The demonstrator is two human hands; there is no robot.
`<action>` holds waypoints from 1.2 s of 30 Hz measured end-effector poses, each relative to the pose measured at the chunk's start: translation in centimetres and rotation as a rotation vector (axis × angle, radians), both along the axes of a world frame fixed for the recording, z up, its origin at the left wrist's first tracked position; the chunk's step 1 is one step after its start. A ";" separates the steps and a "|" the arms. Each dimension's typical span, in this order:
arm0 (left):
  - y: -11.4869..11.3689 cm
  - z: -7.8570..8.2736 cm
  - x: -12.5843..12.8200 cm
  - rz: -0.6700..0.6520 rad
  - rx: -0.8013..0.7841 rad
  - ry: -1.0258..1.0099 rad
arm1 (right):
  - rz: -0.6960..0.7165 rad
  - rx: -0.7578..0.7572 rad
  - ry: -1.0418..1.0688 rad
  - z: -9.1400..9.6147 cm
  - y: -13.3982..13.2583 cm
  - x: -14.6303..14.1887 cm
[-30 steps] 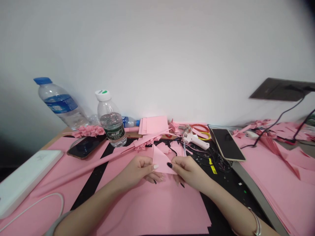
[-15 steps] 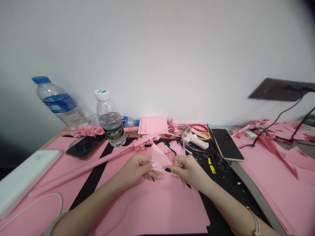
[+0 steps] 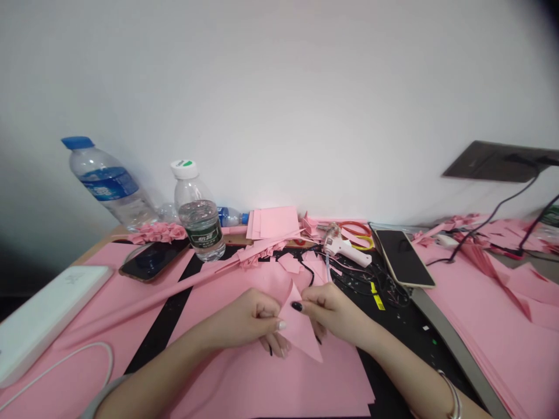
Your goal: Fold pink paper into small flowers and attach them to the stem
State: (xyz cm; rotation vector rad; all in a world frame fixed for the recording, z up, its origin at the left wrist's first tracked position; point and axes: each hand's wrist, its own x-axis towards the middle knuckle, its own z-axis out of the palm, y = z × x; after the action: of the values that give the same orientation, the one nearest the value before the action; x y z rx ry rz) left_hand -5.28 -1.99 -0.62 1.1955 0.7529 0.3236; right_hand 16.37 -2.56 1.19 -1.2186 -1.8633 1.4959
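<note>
My left hand [image 3: 251,321] and my right hand [image 3: 332,311] meet over the middle of the table, both pinched on one small folded pink paper piece [image 3: 301,329]. Its pointed corner hangs down toward me, below my thumbs. Under my hands lies a large flat pink paper sheet [image 3: 271,378] on a black mat [image 3: 393,326]. A bracelet shows on my right wrist.
Two upright water bottles [image 3: 198,212] [image 3: 109,183] stand at back left beside a dark phone [image 3: 152,259]. A white box [image 3: 43,317] with a cable lies far left. A white glue gun [image 3: 345,247], scissors, another phone [image 3: 404,256] and pink paper stacks [image 3: 493,314] fill the right.
The folded pink piece has been turned over: its point stood up away from me, and now it hangs toward me. Both hands moved slightly nearer to me, still gripping it.
</note>
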 end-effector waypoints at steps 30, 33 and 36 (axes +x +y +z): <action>0.0 -0.4 0.9 0.151 0.015 -0.284 | -0.377 -0.073 0.365 0.3 0.1 -0.9; -0.1 -1.0 1.2 0.211 -0.166 -0.372 | -0.392 -0.037 0.354 0.1 0.0 -1.0; -0.1 -1.4 1.4 0.304 -0.231 -0.399 | -0.412 0.022 0.352 0.0 0.1 -0.9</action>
State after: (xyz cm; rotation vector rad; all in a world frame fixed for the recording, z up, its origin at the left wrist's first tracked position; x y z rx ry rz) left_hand -3.90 -2.13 -1.98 0.7635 0.6009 0.6861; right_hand 15.43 -2.49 1.18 -1.1531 -1.3040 1.3502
